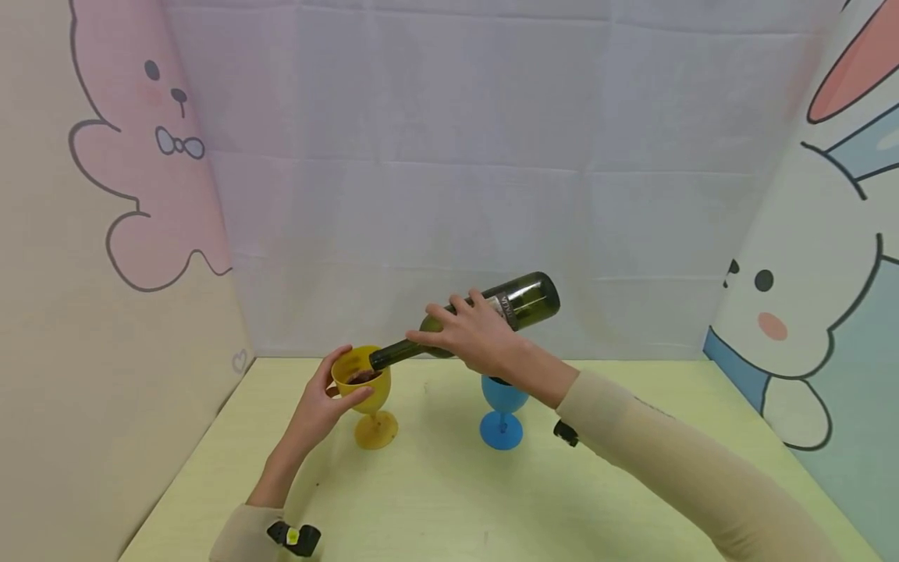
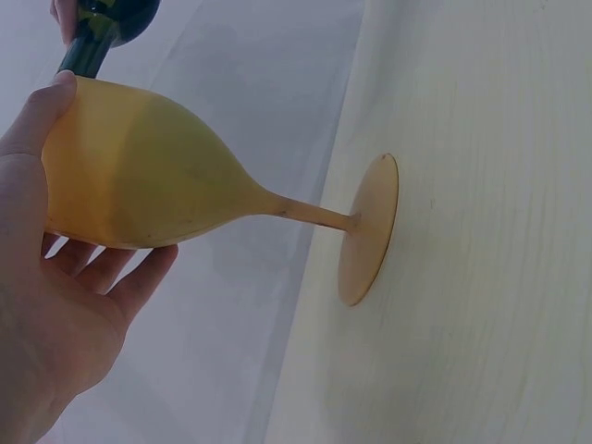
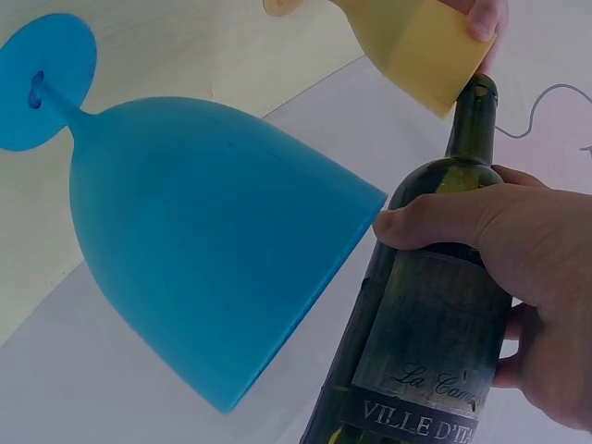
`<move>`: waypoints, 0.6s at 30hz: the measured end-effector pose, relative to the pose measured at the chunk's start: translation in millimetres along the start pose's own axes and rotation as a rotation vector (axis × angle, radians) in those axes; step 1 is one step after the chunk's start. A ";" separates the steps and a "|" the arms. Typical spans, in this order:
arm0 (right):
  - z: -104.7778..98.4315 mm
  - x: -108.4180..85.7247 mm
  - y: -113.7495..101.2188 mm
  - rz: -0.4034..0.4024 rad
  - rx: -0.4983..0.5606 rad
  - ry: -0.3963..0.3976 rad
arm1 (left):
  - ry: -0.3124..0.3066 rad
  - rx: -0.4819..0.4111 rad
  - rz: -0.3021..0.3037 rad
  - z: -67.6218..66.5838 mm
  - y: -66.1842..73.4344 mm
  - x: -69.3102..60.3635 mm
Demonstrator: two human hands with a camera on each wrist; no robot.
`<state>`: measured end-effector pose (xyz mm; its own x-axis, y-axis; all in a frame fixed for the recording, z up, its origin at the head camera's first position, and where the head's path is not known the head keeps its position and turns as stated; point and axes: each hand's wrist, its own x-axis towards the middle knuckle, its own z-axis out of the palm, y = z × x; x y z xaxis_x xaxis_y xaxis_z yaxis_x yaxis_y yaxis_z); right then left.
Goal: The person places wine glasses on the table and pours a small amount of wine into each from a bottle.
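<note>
My right hand (image 1: 485, 336) grips a dark green wine bottle (image 1: 530, 300), tilted so its neck points down to the left. The bottle's mouth lies at the rim of a yellow goblet (image 1: 375, 390), which has something dark inside its bowl. Around that bowl curl the thumb and fingers of my left hand (image 2: 69, 324); the goblet's foot is at the table surface. A blue goblet (image 3: 203, 231) stands upright under the right forearm, its rim partly hidden in the head view. In the right wrist view the bottle's label (image 3: 421, 342) faces the camera.
The pale yellow table (image 1: 435, 499) reaches back to a white cloth backdrop (image 1: 449, 156). Side walls carry a pink bear drawing (image 1: 140, 156) at left and a white rabbit drawing (image 1: 794, 273) at right. Black wrist cameras sit on both forearms.
</note>
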<state>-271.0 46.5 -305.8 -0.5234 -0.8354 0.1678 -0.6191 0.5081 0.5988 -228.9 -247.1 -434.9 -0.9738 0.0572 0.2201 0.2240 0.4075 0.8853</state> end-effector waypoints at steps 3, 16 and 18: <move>2.4 -2.0 -0.6 0.004 0.039 0.026 | 0.004 0.001 0.002 -0.7 -1.4 0.6; 9.8 -8.9 0.8 0.023 0.065 0.092 | 0.012 -0.014 0.007 -0.1 -5.1 1.3; 11.0 -9.8 1.3 0.029 0.068 0.101 | 0.013 -0.015 0.003 -0.5 -5.2 1.4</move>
<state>-273.2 57.7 -315.3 -0.4824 -0.8352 0.2641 -0.6445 0.5426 0.5387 -231.4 -249.6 -439.0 -0.9726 0.0469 0.2278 0.2275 0.3940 0.8905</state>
